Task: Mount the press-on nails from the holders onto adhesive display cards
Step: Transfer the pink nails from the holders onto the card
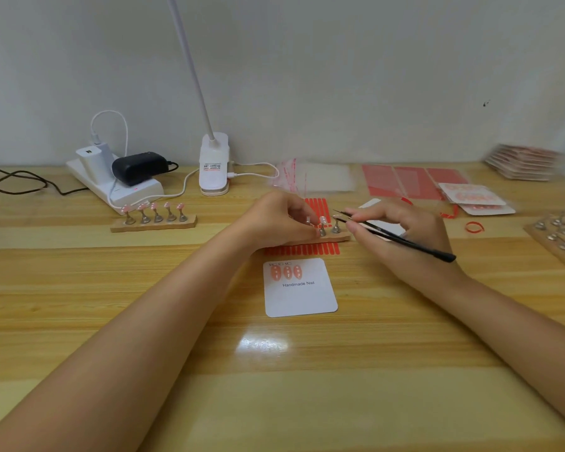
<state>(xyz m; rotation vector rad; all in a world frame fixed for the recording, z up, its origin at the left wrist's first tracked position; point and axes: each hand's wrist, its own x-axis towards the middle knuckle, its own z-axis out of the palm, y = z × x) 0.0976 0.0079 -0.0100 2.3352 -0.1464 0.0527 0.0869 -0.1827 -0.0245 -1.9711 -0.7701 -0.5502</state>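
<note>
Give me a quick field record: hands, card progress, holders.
left hand: pinches a nail on the near holder
right hand: holds black tweezers, tips by the near holder's stands
display card: three pink nails in its top-left row, rest bare
far holder: five pink nails on stands, untouched
adhesive strips: red, under the near holder

Bright, even, soft light from above; faint shadows. Glare patch on glossy striped wooden table (261, 344). Wide-angle bowing at edges. Far right edge smeared, blurred; centre moderately sharp.
</note>
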